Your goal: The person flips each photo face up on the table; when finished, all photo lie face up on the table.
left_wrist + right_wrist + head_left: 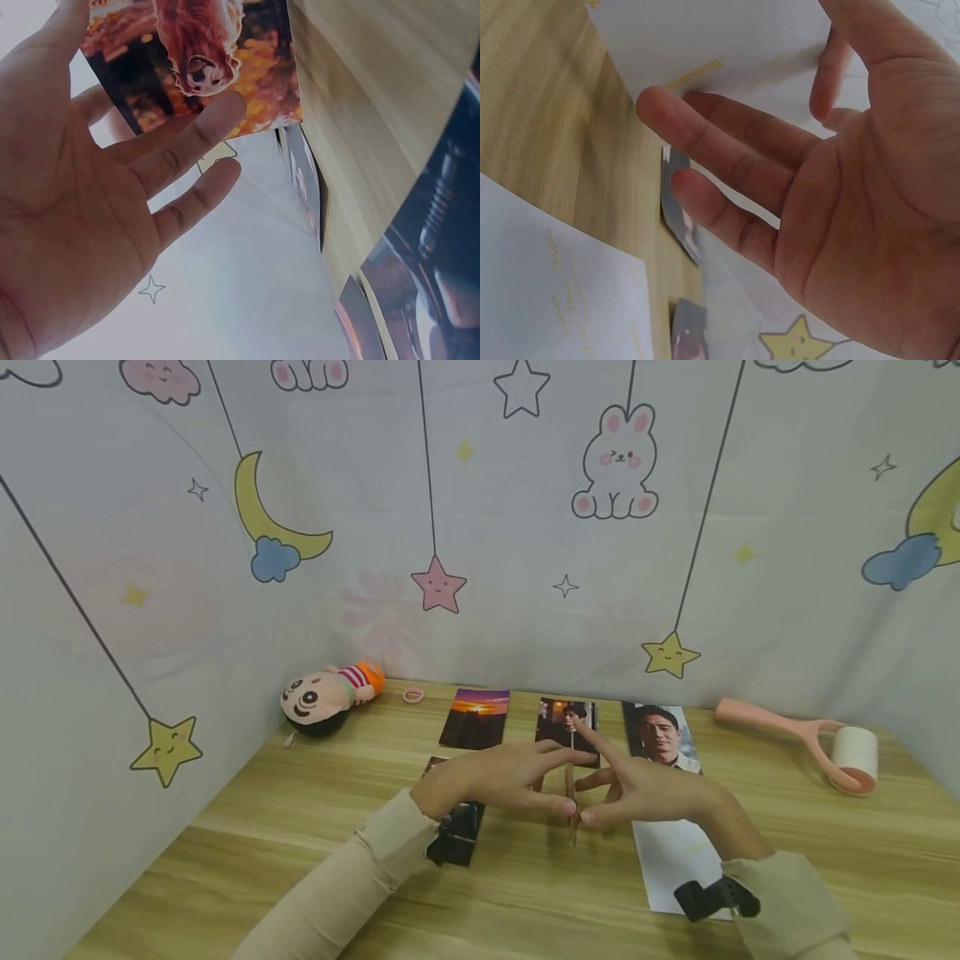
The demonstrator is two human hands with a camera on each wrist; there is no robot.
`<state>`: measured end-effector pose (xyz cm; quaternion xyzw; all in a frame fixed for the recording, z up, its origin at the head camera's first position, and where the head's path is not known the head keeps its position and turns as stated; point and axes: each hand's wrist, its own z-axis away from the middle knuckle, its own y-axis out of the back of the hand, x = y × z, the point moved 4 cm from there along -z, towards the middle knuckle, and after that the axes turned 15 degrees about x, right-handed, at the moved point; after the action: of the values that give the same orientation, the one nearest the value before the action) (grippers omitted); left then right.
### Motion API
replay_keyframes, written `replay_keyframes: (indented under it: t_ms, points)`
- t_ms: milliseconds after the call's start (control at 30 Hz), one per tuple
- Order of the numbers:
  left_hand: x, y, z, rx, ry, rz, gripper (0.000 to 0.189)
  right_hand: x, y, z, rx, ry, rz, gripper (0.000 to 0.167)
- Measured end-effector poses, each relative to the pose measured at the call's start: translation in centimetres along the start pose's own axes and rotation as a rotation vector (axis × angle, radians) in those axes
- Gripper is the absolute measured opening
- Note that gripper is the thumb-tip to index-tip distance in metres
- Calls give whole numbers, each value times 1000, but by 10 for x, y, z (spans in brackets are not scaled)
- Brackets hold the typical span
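A photo print (572, 827) stands nearly edge-on above the table, held between the two hands. Its picture side, in the left wrist view, shows a golden dog among orange leaves (262, 67); its white back with yellow writing (705, 37) faces the right hand. My left hand (498, 777) holds it from the left, thumb low, index finger reaching across. From the right, my right hand (652, 789) has thumb and fingertips at the print, index finger extended. Dark prints (459, 839) lie under the left wrist; a face-down white print (667, 868) lies by the right wrist.
Along the back lie a sunset print (474, 717), a print of a person (551, 727) and a portrait print (648, 747). A plush doll (322, 697) and small pink ring (413, 695) are at back left. A pink-handled lint roller (855, 756) lies at right. Patterned fabric (510, 527) hangs behind.
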<state>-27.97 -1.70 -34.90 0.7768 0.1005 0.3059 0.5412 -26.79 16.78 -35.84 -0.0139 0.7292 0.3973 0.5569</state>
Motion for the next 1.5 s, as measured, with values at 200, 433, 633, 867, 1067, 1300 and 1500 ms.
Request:
replay_keyframes:
  t_ms: [200, 433, 633, 867, 1067, 1300, 1500]
  points:
    - [2, -3, 0, -16, 2, 2, 69, 0, 1, 0, 8, 3, -18, 105]
    - [4, -3, -1, -11, -2, 0, 69, 2, 5, 2, 38, -24, 18, 100]
    - [3, -4, 0, -2, 14, 26, 72, 5, 6, 1, 40, -58, 11, 99]
    - [1, -4, 1, 1, 33, 68, 82, 4, 9, 1, 43, -76, 37, 96]
    - [-2, -7, 3, -16, 36, 56, 93, 2, 10, 3, 41, -114, 65, 98]
    - [-5, -12, 5, -114, 100, 2, 99, 6, 10, 3, 53, -130, 166, 99]
    - [-6, -17, 5, -170, 74, 35, 90, 9, 8, 3, 32, -117, 173, 97]
